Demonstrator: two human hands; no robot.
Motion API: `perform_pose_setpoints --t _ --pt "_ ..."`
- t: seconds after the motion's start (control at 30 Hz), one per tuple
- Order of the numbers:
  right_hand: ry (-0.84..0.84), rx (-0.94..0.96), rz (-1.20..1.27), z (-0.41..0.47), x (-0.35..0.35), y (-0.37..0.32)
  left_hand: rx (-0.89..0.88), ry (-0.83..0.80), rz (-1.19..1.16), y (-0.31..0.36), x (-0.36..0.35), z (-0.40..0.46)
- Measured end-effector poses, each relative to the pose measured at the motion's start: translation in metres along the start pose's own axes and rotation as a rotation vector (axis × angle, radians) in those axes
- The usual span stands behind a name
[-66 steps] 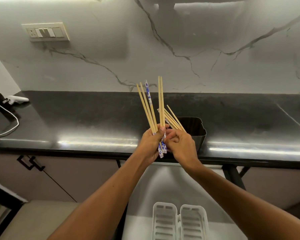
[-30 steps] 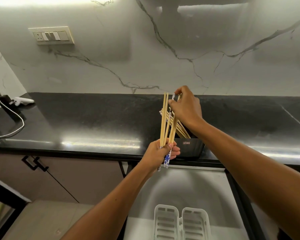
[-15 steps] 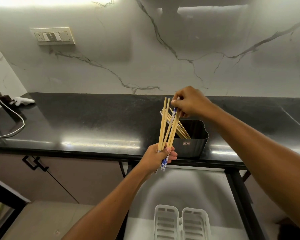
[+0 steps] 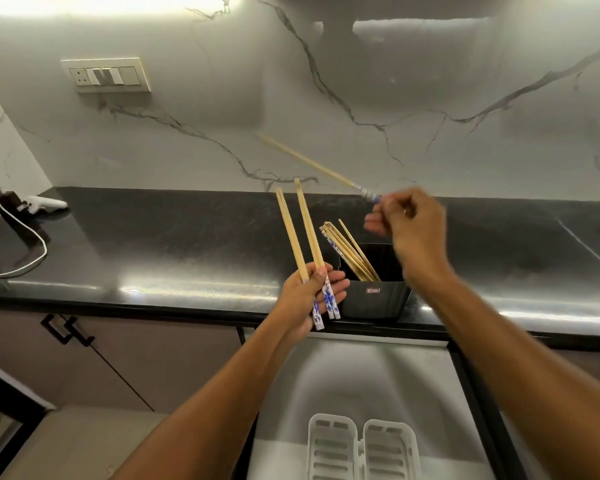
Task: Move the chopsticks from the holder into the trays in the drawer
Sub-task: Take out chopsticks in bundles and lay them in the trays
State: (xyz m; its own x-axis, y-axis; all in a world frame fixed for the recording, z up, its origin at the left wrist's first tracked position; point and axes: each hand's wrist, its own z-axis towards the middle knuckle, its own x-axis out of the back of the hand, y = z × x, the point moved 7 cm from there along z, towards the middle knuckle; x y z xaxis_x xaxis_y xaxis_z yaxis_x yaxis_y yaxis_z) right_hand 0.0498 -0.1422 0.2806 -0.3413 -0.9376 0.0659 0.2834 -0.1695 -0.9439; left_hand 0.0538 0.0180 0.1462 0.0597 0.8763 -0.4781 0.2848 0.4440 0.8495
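My left hand [image 4: 309,299] grips a few bamboo chopsticks [image 4: 300,237] by their blue-patterned ends, tips pointing up. Above the black holder [image 4: 378,299], my right hand [image 4: 409,223] pinches one chopstick [image 4: 309,162] by its patterned end; it slants up to the left and is motion-blurred. Several more chopsticks [image 4: 350,251] lean inside the holder, which stands at the counter's front edge. Two white slotted trays [image 4: 364,448] lie side by side in the open drawer [image 4: 343,375] below.
The black countertop [image 4: 170,244] runs across the view below a marble wall. A white cable [image 4: 32,237] and a small device lie at the far left. Dark cabinet handles [image 4: 66,329] sit left of the drawer. A switch plate [image 4: 106,75] is on the wall.
My right hand has pulled one chopstick up out of the left hand's bunch and swung it to the right, above the holder. The left hand's remaining chopsticks have tilted left.
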Motion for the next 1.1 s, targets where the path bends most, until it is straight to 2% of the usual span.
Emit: perform_pose_setpoints --t 0.17,0.33,0.53,0.6,0.67,0.73,0.83,0.9,1.1 --pt "0.006 -0.134 -0.064 -0.053 -0.023 0.072 -0.098 -0.001 -0.042 0.022 -0.009 0.005" --pt "-0.17 -0.054 -0.323 -0.078 -0.046 0.09 -0.141 -0.008 -0.019 0.026 -0.004 0.005" --pt "-0.358 -0.052 -0.406 -0.079 -0.066 0.091 -0.166 0.037 0.068 0.026 0.002 0.007" --pt "-0.344 -0.043 -0.463 -0.074 -0.063 0.089 -0.181 0.058 0.134 0.028 0.007 0.007" --pt "-0.227 -0.002 -0.507 -0.06 -0.053 0.078 -0.206 0.059 0.216 0.031 0.011 0.007" --pt "-0.173 0.021 -0.44 -0.041 -0.05 0.059 -0.226 0.024 0.293 0.031 0.011 0.006" --pt "-0.338 -0.082 -0.24 -0.017 -0.07 0.036 -0.235 -0.022 0.408 0.027 0.003 0.002" --pt "-0.428 -0.136 -0.203 -0.009 -0.088 0.029 -0.229 -0.05 0.508 0.023 -0.004 -0.001" --pt "-0.405 -0.112 -0.086 -0.008 -0.11 0.027 -0.241 -0.087 0.709 0.023 -0.01 0.0"
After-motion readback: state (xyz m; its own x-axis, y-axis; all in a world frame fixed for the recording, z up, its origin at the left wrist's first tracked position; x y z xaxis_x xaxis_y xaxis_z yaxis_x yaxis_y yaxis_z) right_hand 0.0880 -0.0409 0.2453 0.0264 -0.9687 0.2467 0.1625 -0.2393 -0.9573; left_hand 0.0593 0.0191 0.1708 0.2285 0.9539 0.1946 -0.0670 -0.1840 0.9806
